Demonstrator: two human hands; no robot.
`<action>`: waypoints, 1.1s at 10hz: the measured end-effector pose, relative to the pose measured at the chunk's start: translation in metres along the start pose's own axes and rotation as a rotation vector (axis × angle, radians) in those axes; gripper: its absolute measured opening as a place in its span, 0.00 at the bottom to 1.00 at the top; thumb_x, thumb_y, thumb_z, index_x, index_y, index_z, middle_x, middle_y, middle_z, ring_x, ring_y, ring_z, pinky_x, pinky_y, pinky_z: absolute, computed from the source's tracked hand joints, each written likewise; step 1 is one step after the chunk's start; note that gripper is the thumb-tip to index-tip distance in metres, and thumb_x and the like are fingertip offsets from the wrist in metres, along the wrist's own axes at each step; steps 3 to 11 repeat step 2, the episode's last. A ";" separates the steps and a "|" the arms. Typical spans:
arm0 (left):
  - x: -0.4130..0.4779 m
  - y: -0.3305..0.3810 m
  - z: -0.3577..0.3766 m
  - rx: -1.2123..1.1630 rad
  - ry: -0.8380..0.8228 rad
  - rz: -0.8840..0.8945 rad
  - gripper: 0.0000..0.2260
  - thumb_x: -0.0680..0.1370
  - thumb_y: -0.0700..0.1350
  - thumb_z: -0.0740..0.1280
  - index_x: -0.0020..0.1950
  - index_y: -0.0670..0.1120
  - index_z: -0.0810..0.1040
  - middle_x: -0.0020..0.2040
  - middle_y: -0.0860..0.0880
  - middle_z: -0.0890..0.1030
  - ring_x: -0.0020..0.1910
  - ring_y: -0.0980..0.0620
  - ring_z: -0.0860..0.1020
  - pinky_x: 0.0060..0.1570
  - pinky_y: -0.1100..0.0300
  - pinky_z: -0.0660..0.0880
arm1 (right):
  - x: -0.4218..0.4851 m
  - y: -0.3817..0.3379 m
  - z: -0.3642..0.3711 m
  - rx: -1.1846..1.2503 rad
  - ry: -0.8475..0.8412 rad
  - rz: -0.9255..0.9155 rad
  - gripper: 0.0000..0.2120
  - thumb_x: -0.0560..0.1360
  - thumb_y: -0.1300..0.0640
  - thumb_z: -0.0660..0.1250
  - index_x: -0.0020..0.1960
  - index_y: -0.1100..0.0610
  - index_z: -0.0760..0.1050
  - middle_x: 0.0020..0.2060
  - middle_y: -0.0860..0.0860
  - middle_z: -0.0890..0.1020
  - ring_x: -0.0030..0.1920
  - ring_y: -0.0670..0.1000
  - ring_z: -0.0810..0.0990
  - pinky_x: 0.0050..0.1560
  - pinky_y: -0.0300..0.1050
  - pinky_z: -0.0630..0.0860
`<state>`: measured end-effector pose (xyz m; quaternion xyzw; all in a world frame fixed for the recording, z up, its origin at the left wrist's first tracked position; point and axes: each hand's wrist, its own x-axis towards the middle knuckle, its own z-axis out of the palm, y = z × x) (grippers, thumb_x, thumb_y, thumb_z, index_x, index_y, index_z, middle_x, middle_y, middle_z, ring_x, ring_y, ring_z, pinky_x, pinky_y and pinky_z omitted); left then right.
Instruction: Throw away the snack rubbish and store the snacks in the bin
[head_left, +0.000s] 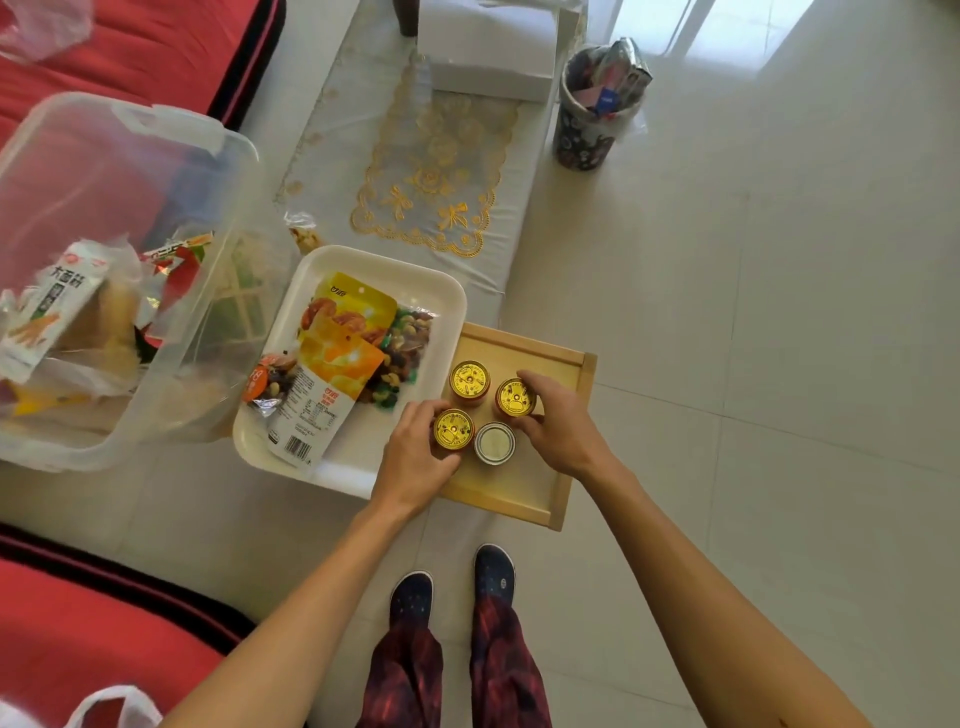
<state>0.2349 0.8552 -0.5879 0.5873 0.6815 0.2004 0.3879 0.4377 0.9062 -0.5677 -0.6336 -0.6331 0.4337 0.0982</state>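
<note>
Jars (469, 379): four on wooden tray (519, 491); left hand (415, 457), right hand (561, 428) each grip one.

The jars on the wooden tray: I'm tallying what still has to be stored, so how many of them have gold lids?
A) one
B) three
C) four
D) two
B: three gold-lidded jars stand on the wooden tray, one gripped by the left hand and one by the right hand; the fourth, the white-lidded jar, is the odd one.
</note>
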 end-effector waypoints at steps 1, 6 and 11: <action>0.000 0.001 0.002 0.028 0.010 0.015 0.26 0.68 0.39 0.75 0.64 0.49 0.73 0.57 0.53 0.75 0.54 0.54 0.76 0.52 0.62 0.74 | 0.003 -0.001 0.001 -0.014 -0.016 -0.005 0.32 0.76 0.61 0.71 0.76 0.58 0.64 0.71 0.56 0.72 0.71 0.55 0.69 0.70 0.53 0.70; -0.001 0.003 -0.004 0.051 -0.020 0.025 0.29 0.70 0.39 0.74 0.68 0.50 0.71 0.62 0.52 0.74 0.58 0.54 0.75 0.56 0.58 0.76 | -0.003 -0.003 -0.003 -0.014 -0.017 0.005 0.33 0.77 0.60 0.70 0.78 0.56 0.60 0.74 0.53 0.68 0.74 0.53 0.66 0.72 0.50 0.67; -0.001 0.003 -0.004 0.051 -0.020 0.025 0.29 0.70 0.39 0.74 0.68 0.50 0.71 0.62 0.52 0.74 0.58 0.54 0.75 0.56 0.58 0.76 | -0.003 -0.003 -0.003 -0.014 -0.017 0.005 0.33 0.77 0.60 0.70 0.78 0.56 0.60 0.74 0.53 0.68 0.74 0.53 0.66 0.72 0.50 0.67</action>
